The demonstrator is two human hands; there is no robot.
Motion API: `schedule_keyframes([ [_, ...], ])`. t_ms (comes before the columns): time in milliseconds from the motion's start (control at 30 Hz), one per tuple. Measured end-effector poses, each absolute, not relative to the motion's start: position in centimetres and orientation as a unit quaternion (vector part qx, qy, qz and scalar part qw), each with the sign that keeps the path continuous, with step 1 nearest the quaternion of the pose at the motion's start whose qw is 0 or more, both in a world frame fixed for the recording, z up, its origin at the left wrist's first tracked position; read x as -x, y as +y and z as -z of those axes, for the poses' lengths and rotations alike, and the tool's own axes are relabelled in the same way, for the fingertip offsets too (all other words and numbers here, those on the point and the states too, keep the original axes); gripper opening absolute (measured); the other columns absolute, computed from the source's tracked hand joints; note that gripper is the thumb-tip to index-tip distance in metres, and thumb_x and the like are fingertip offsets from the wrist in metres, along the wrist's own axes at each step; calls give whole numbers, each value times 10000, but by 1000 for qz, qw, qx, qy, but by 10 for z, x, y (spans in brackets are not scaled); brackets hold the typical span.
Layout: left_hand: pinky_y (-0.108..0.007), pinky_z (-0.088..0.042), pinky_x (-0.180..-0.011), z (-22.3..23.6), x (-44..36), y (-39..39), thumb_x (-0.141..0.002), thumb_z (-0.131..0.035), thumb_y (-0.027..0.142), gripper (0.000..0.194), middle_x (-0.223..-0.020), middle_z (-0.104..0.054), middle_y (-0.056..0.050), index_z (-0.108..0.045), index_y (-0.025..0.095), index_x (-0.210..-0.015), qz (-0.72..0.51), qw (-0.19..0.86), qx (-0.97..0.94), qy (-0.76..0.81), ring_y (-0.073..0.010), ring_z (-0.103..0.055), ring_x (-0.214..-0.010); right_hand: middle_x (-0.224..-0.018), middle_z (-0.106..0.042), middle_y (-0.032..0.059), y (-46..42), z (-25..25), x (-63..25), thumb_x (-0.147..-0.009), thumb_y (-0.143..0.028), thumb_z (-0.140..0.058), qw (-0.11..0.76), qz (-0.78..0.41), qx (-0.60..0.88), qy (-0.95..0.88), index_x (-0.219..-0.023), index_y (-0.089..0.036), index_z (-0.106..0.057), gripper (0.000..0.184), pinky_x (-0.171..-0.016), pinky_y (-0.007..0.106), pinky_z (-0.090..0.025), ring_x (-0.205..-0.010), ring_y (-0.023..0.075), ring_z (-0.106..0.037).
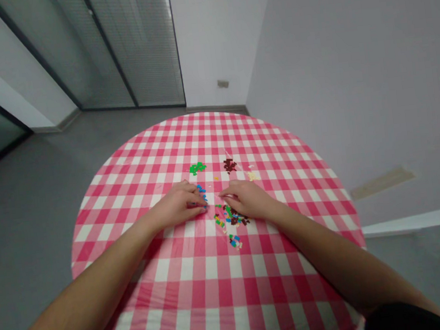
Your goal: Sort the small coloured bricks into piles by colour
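Observation:
My left hand rests on the table with its fingers curled and the tips of thumb and index finger close together. Beside those fingertips lie small blue plastic pieces, partly covered by the hand. My right hand hovers at the upper edge of a mixed heap of small coloured pieces, hiding some of it. Its thumb and index finger come together toward the left. Whatever either pinch holds is too small to make out.
Beyond my hands lie a green group, a dark brown group and a cream group of pieces. A few mixed ones sit nearer me. Red-and-white checked cloth covers the round table. A wall stands at the right.

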State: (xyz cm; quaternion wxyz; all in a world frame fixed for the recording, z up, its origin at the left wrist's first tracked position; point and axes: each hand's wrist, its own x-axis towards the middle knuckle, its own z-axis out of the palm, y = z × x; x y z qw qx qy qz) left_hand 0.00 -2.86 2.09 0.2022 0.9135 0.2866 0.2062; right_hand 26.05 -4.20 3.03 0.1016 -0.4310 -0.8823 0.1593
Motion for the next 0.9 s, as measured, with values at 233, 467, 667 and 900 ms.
schedule_keyframes([
  [233,-324,-386,-807,-12,-6,-26,-924,-675,248,125,-898,-727,-21,-796,268,-903,-199,172,-923,281,-166,-634,-854,-946,-742,91,-44,-27,-254,-953,-245,-629,79,-185,410,-890,-1035,-178,-803,204,-737,307,-439,-862,210,-655],
  [467,-326,-384,-793,-20,1,-24,-900,-696,235,97,-861,-717,-20,-791,247,-885,-183,166,-920,305,-175,-598,-830,-911,-755,80,-48,-26,-250,-894,-198,-665,109,-210,421,-875,-960,-164,-791,146,-725,289,-440,-811,193,-657],
  [667,-337,-392,-791,-17,-11,-32,-943,-636,271,156,-870,-696,-42,-781,224,-910,-201,142,-913,325,-186,-584,-849,-927,-748,81,-49,-29,-246,-918,-196,-619,105,-156,488,-853,-977,-156,-781,177,-710,277,-433,-796,182,-654],
  [900,-356,-377,-799,-13,-38,-46,-953,-649,281,158,-832,-678,-31,-793,224,-923,-191,122,-909,351,-186,-567,-842,-1022,-752,85,-50,-34,-244,-966,-246,-590,57,-124,502,-854,-1027,-167,-782,216,-765,279,-448,-904,198,-679],
])
